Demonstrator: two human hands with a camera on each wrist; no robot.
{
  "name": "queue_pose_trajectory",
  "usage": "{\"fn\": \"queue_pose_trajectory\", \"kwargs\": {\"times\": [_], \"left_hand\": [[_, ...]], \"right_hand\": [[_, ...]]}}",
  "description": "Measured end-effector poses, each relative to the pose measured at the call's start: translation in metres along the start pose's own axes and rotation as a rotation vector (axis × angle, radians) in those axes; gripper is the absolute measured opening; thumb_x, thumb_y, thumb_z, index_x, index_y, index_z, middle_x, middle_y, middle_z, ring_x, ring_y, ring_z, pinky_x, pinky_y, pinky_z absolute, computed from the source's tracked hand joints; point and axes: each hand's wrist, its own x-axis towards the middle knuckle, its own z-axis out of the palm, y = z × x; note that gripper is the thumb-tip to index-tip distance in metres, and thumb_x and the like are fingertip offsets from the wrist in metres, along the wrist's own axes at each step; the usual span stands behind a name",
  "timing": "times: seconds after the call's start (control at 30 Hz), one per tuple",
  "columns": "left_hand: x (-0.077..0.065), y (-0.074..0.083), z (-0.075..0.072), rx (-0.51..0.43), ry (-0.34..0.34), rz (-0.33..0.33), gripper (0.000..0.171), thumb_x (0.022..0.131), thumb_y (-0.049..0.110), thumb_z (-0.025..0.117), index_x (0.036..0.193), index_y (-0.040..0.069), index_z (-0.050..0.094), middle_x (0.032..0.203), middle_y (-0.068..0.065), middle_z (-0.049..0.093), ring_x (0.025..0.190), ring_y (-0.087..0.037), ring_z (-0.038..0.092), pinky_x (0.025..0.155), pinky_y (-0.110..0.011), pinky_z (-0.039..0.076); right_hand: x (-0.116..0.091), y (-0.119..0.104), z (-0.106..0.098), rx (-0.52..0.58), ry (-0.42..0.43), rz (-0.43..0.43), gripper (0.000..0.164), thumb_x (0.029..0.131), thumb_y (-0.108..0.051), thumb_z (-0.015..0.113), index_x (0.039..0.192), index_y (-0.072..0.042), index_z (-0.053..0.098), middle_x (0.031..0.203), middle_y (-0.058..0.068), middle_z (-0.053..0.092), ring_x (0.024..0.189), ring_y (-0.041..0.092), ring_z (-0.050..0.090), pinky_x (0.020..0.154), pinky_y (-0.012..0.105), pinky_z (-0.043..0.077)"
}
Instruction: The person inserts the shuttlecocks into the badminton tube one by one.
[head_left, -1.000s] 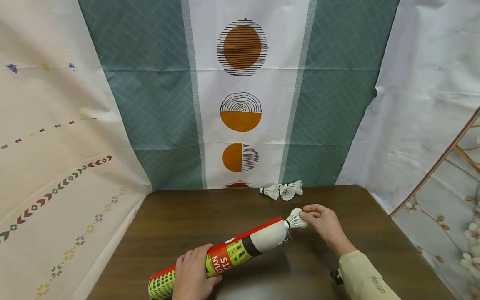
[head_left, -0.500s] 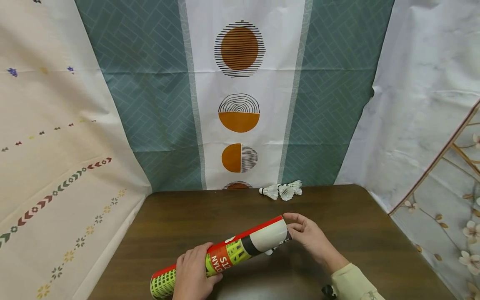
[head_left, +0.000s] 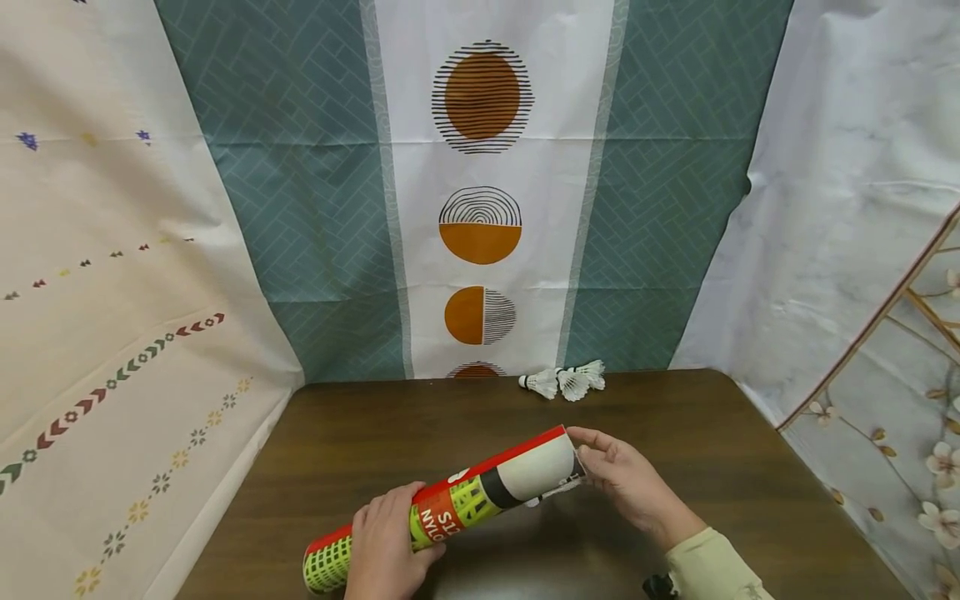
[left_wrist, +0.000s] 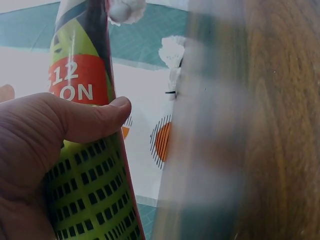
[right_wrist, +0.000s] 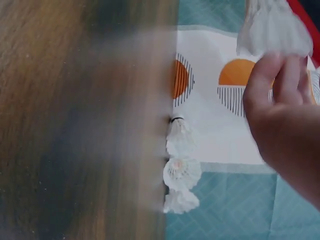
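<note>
My left hand (head_left: 388, 542) grips a red and yellow-green printed shuttlecock tube (head_left: 450, 508) around its lower half, with the thumb (left_wrist: 95, 120) across the print. The tube slants up to the right. At its upper end, my right hand (head_left: 630, 483) pinches a white shuttlecock (right_wrist: 275, 30) by the skirt's edge. In the head view that shuttlecock shows just under the tube's end, largely hidden by it. Its round cork (left_wrist: 121, 11) appears beside the tube's wall in the left wrist view, pointing back along the tube.
Three more shuttlecocks (head_left: 573, 383) lie in a row at the back edge of the brown wooden table (head_left: 360, 425). Behind them hangs a teal and white patterned cloth (head_left: 495, 175). Pale cloths flank the table on both sides.
The shuttlecock was in front of the tube's mouth, cork toward it; my right hand has moved left, and the shuttlecock is now under the tube's end. My left hand keeps its grip.
</note>
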Motion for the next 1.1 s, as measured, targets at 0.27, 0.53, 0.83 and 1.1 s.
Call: {"fn": "queue_pose_trajectory", "kwargs": {"times": [0.27, 0.53, 0.83, 1.1], "left_hand": [[-0.001, -0.003, -0.004, -0.001, 0.025, -0.004, 0.089, 0.061, 0.036, 0.106, 0.136, 0.018, 0.061, 0.123, -0.002, 0.072, 0.112, -0.027, 0.064, 0.101, -0.060, 0.047], [-0.003, -0.006, 0.000, 0.032, 0.019, -0.002, 0.090, 0.060, 0.037, 0.106, 0.136, 0.017, 0.061, 0.122, -0.004, 0.073, 0.111, -0.028, 0.064, 0.100, -0.061, 0.047], [-0.003, -0.007, 0.004, 0.070, 0.044, 0.003, 0.090, 0.059, 0.035, 0.106, 0.135, 0.016, 0.062, 0.122, -0.006, 0.073, 0.111, -0.030, 0.065, 0.099, -0.062, 0.047], [0.000, -0.002, 0.005, 0.041, 0.061, 0.013, 0.089, 0.058, 0.034, 0.107, 0.134, 0.017, 0.063, 0.120, -0.005, 0.073, 0.111, -0.030, 0.065, 0.099, -0.062, 0.046]], "right_hand": [[-0.002, 0.002, -0.003, 0.150, -0.190, -0.134, 0.065, 0.102, 0.005, 0.056, 0.164, -0.006, 0.036, 0.141, -0.003, 0.071, 0.117, 0.011, 0.071, 0.103, 0.026, 0.056], [0.004, -0.003, 0.007, -0.099, 0.315, -0.170, 0.066, 0.095, 0.000, 0.078, 0.154, 0.002, 0.048, 0.112, -0.010, 0.080, 0.102, 0.003, 0.076, 0.088, 0.021, 0.060], [-0.005, -0.025, 0.005, 0.112, 0.389, -0.319, 0.053, 0.095, 0.010, 0.071, 0.140, -0.015, 0.060, 0.111, -0.009, 0.080, 0.101, 0.004, 0.076, 0.088, 0.019, 0.061], [-0.009, -0.016, 0.033, -0.075, 0.305, -0.187, 0.049, 0.099, -0.007, 0.075, 0.144, 0.000, 0.057, 0.122, -0.006, 0.075, 0.108, 0.006, 0.073, 0.092, 0.022, 0.060]]}}
